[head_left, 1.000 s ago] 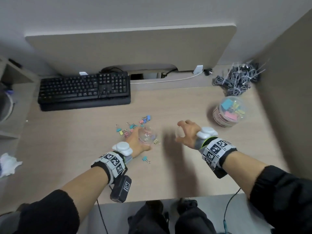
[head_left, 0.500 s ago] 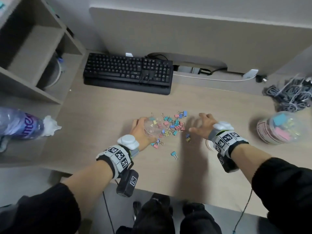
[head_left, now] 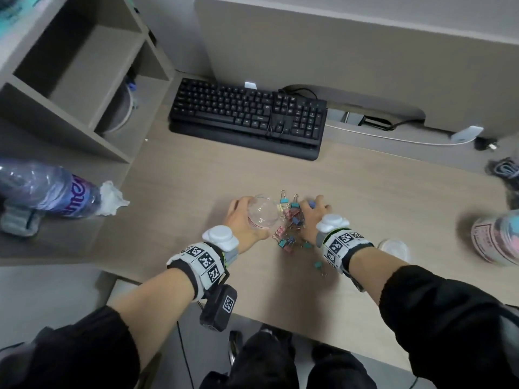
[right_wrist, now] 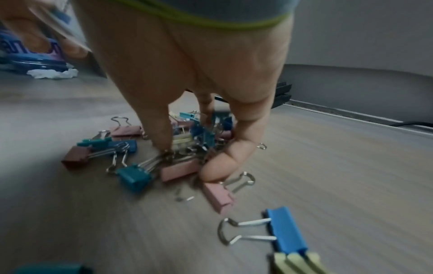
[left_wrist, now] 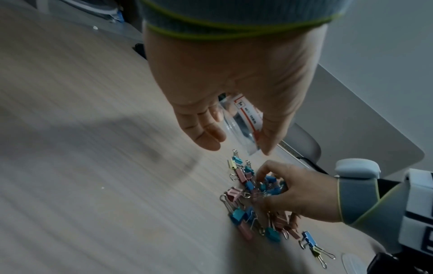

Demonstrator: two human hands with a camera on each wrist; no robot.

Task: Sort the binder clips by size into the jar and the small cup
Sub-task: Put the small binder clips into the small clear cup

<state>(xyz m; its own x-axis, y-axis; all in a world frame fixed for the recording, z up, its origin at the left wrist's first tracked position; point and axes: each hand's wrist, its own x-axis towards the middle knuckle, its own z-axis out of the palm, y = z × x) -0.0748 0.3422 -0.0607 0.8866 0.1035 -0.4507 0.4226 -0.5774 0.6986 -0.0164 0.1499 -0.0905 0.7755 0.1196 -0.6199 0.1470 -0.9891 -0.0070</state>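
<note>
A pile of small coloured binder clips lies at the middle of the desk. My left hand grips the small clear cup, tilted just left of the pile; in the left wrist view the cup sits between thumb and fingers. My right hand is down on the pile's right side, and its fingers curl round a bunch of clips. Several clips lie loose nearer to me. The jar, blurred at the far right, holds larger clips.
A black keyboard lies behind the pile. A water bottle and a crumpled tissue lie at the left under a shelf unit. A clear lid rests right of my right wrist. Cables sit at the far right.
My right hand has moved left onto the clip pile and curled its fingers round clips. My left hand still holds the cup beside the pile. The head view has swung left.
</note>
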